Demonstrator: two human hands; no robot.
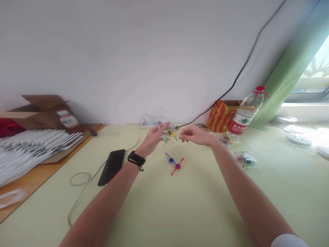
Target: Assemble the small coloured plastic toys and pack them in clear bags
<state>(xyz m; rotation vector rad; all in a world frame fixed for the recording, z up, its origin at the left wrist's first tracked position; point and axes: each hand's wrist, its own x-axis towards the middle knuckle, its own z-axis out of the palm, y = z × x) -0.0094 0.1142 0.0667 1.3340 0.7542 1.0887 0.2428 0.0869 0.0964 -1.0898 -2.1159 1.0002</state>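
Note:
My left hand (pixel 153 138), with a black watch (pixel 136 158) at its wrist, is closed on a small cluster of thin plastic arrow pieces. A yellow arrow (pixel 172 134) stands upright in the cluster, with a black piece crossing it and a green piece (pixel 166 140) below. Just to the right is my right hand (pixel 194 135), its fingers pinched together; whether anything is between them I cannot make out. Below both hands, a blue arrow (pixel 171 160) and a red arrow (pixel 178 166) lie on the table (pixel 164 209), the blue one's end overlapping the red hub.
A black phone (pixel 111 168) and pale cable (pixel 79 183) lie left. Beyond are white bags (pixel 36 144), a cardboard box (pixel 48 109) and a drink bottle (pixel 69 120). Rightward stand a large water bottle (pixel 244 115), a striped bag (pixel 218 116), plastic packets (pixel 246 160) and white discs (pixel 298 139).

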